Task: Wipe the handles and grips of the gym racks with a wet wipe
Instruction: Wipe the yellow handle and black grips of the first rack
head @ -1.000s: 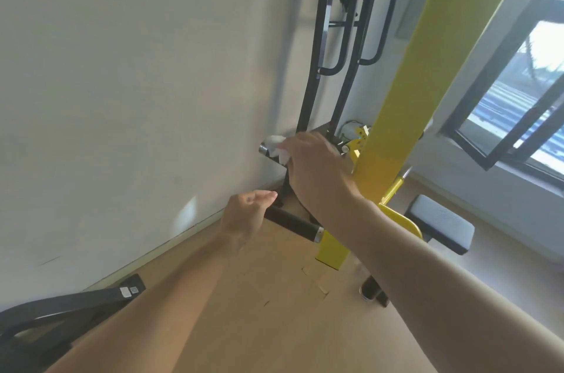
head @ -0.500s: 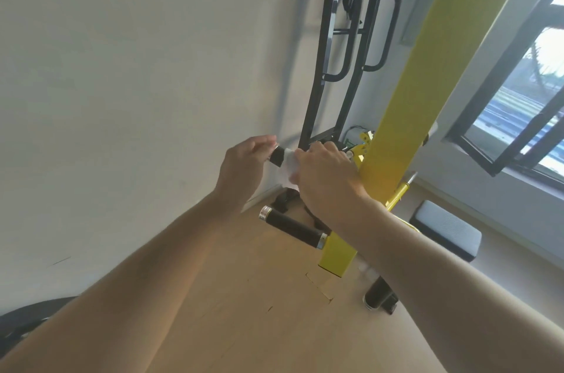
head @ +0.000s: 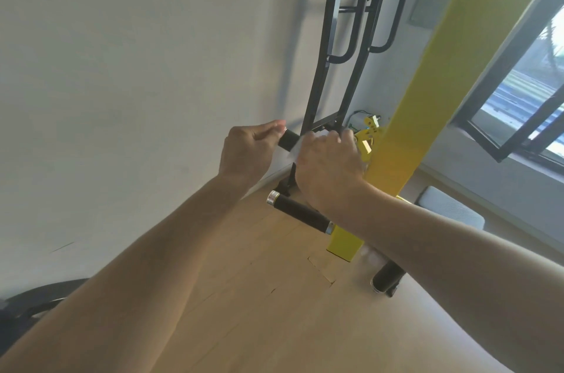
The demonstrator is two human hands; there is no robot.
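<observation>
Left hand: the left hand (head: 248,151) is curling its fingers round the outer end of the upper black grip (head: 289,140), thumb and fingertips closing over the tip nearest the wall.
Right hand: the right hand (head: 329,166) is wrapping round the same grip further in, pressing a white wet wipe (head: 294,150) against it; only a corner of the wipe is showing between the two hands.
Upper grip: a short black stretch is lying bare between the hands, which are sitting just apart from each other.
Lower grip: a second black foam handle (head: 300,215) with silver end caps is jutting out below the right wrist, with neither hand touching it.
Rack: the yellow upright (head: 427,92) is rising just beside the right hand, its foot standing on the wooden floor (head: 244,296).
Behind: a black metal frame (head: 332,43) with two looped handles is standing against the white wall (head: 137,67).
Right side: a grey padded seat (head: 451,211) is sitting low near the window (head: 525,92).
</observation>
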